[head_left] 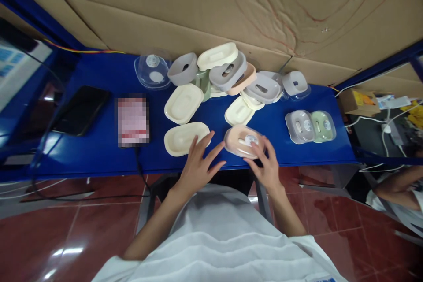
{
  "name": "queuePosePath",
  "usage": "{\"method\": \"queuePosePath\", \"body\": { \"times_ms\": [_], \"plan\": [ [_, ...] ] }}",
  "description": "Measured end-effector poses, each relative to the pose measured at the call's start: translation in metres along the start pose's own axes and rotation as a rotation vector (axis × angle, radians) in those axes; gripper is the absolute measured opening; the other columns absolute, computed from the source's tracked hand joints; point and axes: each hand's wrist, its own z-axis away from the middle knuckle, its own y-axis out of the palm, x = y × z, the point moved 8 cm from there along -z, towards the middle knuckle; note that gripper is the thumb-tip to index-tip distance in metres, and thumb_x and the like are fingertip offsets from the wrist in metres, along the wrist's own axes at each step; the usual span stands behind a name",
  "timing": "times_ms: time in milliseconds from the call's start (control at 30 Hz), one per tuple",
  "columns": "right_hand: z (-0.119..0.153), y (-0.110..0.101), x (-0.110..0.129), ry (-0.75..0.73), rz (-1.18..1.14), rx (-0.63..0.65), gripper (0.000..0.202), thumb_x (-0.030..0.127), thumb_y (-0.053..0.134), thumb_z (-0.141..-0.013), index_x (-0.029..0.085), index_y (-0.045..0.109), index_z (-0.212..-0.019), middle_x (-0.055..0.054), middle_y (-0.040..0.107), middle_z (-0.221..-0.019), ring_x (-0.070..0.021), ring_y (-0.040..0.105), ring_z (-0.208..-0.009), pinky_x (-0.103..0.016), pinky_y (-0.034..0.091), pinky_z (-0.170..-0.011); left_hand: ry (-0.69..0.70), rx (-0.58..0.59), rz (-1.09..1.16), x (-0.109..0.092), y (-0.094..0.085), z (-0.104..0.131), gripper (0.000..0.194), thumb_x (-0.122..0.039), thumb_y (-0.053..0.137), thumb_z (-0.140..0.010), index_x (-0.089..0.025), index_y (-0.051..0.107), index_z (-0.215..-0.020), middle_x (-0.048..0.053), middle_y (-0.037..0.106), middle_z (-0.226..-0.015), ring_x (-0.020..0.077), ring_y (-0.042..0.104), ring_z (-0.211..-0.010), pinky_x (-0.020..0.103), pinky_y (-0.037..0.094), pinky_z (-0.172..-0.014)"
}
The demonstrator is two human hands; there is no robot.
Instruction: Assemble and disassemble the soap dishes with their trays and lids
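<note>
A peach soap box (pixel 235 142) with a clear lid and a round label lies on the blue table in front of me. My right hand (pixel 267 165) grips its right end, thumb at the near side and fingers over the lid. Beside its left end is my left hand (pixel 201 158), open with the fingers spread and apparently holding nothing. Left of the box lies a cream oval tray (pixel 178 140), partly behind my left fingertips. Another cream tray (pixel 183 104) lies farther back, and a third cream tray (pixel 239 111) is just behind the box.
A heap of grey, green and peach soap box parts, with a grey piece (pixel 228 72), stands at the back. Clear lids (pixel 145 77) lie back left. Two lidded boxes, grey (pixel 299 128) and green (pixel 325 127), stand right. A black phone (pixel 81 110) lies left. A person's arm (pixel 398 187) shows far right.
</note>
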Motion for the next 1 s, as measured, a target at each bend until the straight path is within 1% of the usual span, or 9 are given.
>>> {"method": "queuePosePath", "body": {
  "times_ms": [133, 233, 333, 467, 567, 633, 767, 867, 1000],
  "plan": [
    [0.0, -0.027, -0.044, 0.272, 0.229, -0.161, 0.058, 0.053, 0.066, -0.101, 0.03, 0.058, -0.154, -0.018, 0.045, -0.162, -0.0395, 0.05, -0.147, -0.062, 0.049, -0.115, -0.175, -0.149, -0.181, 0.014, -0.023, 0.012, 0.043, -0.027, 0.075, -0.098, -0.024, 0.063, -0.139, 0.016, 0.069, -0.141, 0.0331, 0.065, -0.134, 0.06, 0.035, -0.125],
    [-0.001, -0.036, -0.068, 0.427, 0.398, -0.203, 0.065, 0.058, 0.058, -0.104, 0.026, 0.052, -0.16, -0.023, 0.045, -0.16, -0.0443, 0.049, -0.145, -0.067, 0.046, -0.111, -0.28, -0.144, -0.256, 0.027, -0.029, 0.02, 0.033, -0.025, 0.074, -0.097, -0.024, 0.069, -0.13, 0.014, 0.072, -0.136, 0.0351, 0.066, -0.13, 0.06, 0.037, -0.12],
    [-0.007, -0.037, -0.076, 0.482, 0.515, -0.221, 0.068, 0.058, 0.052, -0.106, 0.023, 0.046, -0.164, -0.026, 0.042, -0.163, -0.0486, 0.039, -0.151, -0.074, 0.039, -0.113, -0.258, -0.091, -0.245, 0.03, -0.025, 0.022, 0.029, -0.02, 0.071, -0.098, -0.025, 0.071, -0.127, 0.011, 0.076, -0.13, 0.0346, 0.067, -0.129, 0.059, 0.035, -0.119],
    [-0.04, -0.03, -0.066, 0.381, 0.496, -0.208, 0.072, 0.055, 0.048, -0.108, 0.019, 0.035, -0.169, -0.027, 0.03, -0.172, -0.0469, 0.026, -0.159, -0.074, 0.031, -0.118, -0.069, 0.072, -0.102, 0.012, -0.007, 0.017, 0.044, -0.009, 0.06, -0.101, -0.026, 0.065, -0.14, 0.01, 0.074, -0.139, 0.0303, 0.064, -0.137, 0.054, 0.033, -0.121],
    [-0.09, -0.014, -0.054, 0.2, 0.44, -0.074, 0.065, 0.048, 0.044, -0.11, 0.019, 0.038, -0.168, -0.022, 0.03, -0.175, -0.0402, 0.025, -0.162, -0.067, 0.028, -0.124, 0.039, 0.142, -0.03, 0.0, 0.002, 0.013, 0.05, -0.004, 0.054, -0.101, -0.026, 0.062, -0.145, 0.013, 0.064, -0.153, 0.0285, 0.06, -0.143, 0.051, 0.037, -0.12],
    [-0.127, -0.004, -0.055, 0.123, 0.422, 0.017, 0.06, 0.042, 0.043, -0.11, 0.018, 0.042, -0.165, -0.02, 0.038, -0.172, -0.0369, 0.029, -0.161, -0.065, 0.026, -0.126, 0.018, 0.102, -0.053, 0.002, 0.0, 0.009, 0.045, -0.007, 0.058, -0.102, -0.026, 0.064, -0.143, 0.014, 0.062, -0.155, 0.0303, 0.059, -0.144, 0.054, 0.036, -0.122],
    [-0.179, 0.0, -0.064, 0.063, 0.383, 0.112, 0.041, 0.031, 0.049, -0.108, 0.016, 0.066, -0.143, -0.017, 0.068, -0.143, -0.0337, 0.055, -0.141, -0.061, 0.033, -0.121, -0.044, 0.047, -0.061, 0.018, -0.005, 0.005, 0.028, -0.02, 0.07, -0.1, -0.024, 0.07, -0.128, 0.013, 0.069, -0.144, 0.0327, 0.062, -0.139, 0.058, 0.042, -0.121],
    [-0.175, -0.017, -0.052, 0.004, 0.359, 0.05, 0.032, 0.03, 0.052, -0.108, 0.019, 0.074, -0.128, -0.013, 0.075, -0.13, -0.0307, 0.064, -0.127, -0.053, 0.043, -0.113, -0.037, 0.048, 0.033, 0.026, -0.005, 0.008, 0.02, -0.021, 0.071, -0.1, -0.022, 0.072, -0.121, 0.013, 0.069, -0.142, 0.0301, 0.06, -0.142, 0.051, 0.051, -0.118],
    [-0.121, -0.036, -0.011, -0.082, 0.243, -0.041, 0.028, 0.029, 0.057, -0.108, 0.019, 0.073, -0.129, -0.012, 0.077, -0.127, -0.0287, 0.069, -0.123, -0.05, 0.049, -0.111, -0.042, 0.025, 0.083, 0.028, -0.006, 0.012, 0.034, -0.02, 0.067, -0.103, -0.025, 0.065, -0.137, 0.013, 0.057, -0.159, 0.0276, 0.057, -0.147, 0.046, 0.054, -0.119]
  ]
}}
